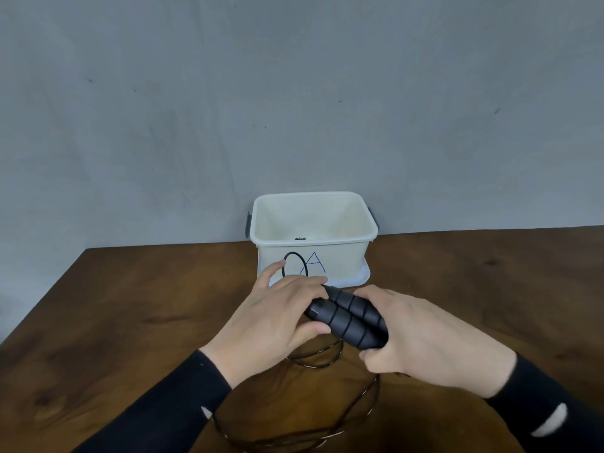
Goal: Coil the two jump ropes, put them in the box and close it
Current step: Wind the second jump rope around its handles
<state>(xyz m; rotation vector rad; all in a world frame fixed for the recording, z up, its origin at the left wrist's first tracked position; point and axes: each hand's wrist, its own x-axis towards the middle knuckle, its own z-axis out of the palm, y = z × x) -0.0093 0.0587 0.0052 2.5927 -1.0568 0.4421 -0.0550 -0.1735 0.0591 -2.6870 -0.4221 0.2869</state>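
Two black foam jump rope handles lie side by side, with thin black cord wound around them. My right hand grips their near end. My left hand holds their far end and pinches a loop of the cord that stands up in front of the box. More cord hangs in loose loops below my hands over the table. The white open box stands at the table's back edge on its white lid. Something small and dark lies inside the box, mostly hidden.
The brown wooden table ends at the left edge and meets a grey wall behind the box. The box has dark latches on both sides and a blue triangle drawn on its front.
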